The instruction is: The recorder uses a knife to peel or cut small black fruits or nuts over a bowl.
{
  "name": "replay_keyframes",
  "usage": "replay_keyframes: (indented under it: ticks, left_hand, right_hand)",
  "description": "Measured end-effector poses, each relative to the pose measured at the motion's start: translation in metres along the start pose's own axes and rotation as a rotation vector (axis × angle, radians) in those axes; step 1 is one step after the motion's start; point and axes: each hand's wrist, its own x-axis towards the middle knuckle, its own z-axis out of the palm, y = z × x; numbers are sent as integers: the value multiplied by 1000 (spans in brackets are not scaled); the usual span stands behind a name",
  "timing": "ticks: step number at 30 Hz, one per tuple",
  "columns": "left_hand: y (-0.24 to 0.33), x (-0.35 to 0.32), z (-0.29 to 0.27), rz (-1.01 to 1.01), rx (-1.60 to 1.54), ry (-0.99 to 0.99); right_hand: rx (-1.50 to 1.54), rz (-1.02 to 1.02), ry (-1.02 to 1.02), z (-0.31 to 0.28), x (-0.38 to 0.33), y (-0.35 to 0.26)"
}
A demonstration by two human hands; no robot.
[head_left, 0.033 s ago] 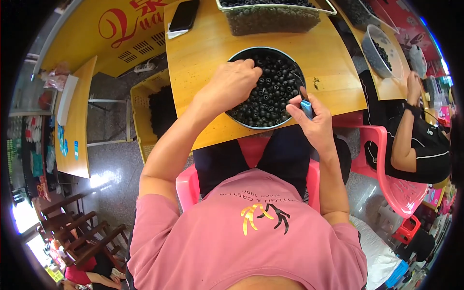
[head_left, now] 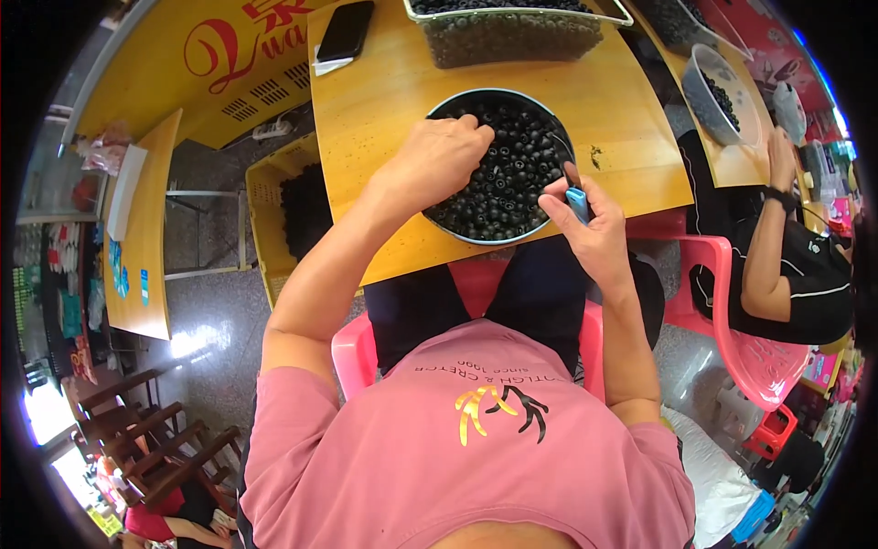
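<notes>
Phone (head_left: pixel 345 29) beyond bead bowl (head_left: pixel 457 102)

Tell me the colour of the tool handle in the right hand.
Light blue; the tool handle shows in the head view, held by the right hand.

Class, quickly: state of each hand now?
Left hand: curled in the bowl of dark beads; grip unclear.
Right hand: closed on a blue-handled tool.

Single head view, fisheye, looking steeply down from above the person, close over the desk (head_left: pixel 384 101) at twelve o'clock, rim edges bent
</notes>
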Motion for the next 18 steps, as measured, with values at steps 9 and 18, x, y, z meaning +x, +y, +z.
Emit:
replay_keyframes:
  ticks: [9, 18]
  left_hand:
    - [-7, 3, 0, -34, -211, 154]
    - [27, -21, -16, -340, -1502, 252]
  right_hand:
    - [18, -27, -13, 4, 19, -9]
    - [116, 42, 36, 7, 24, -27]
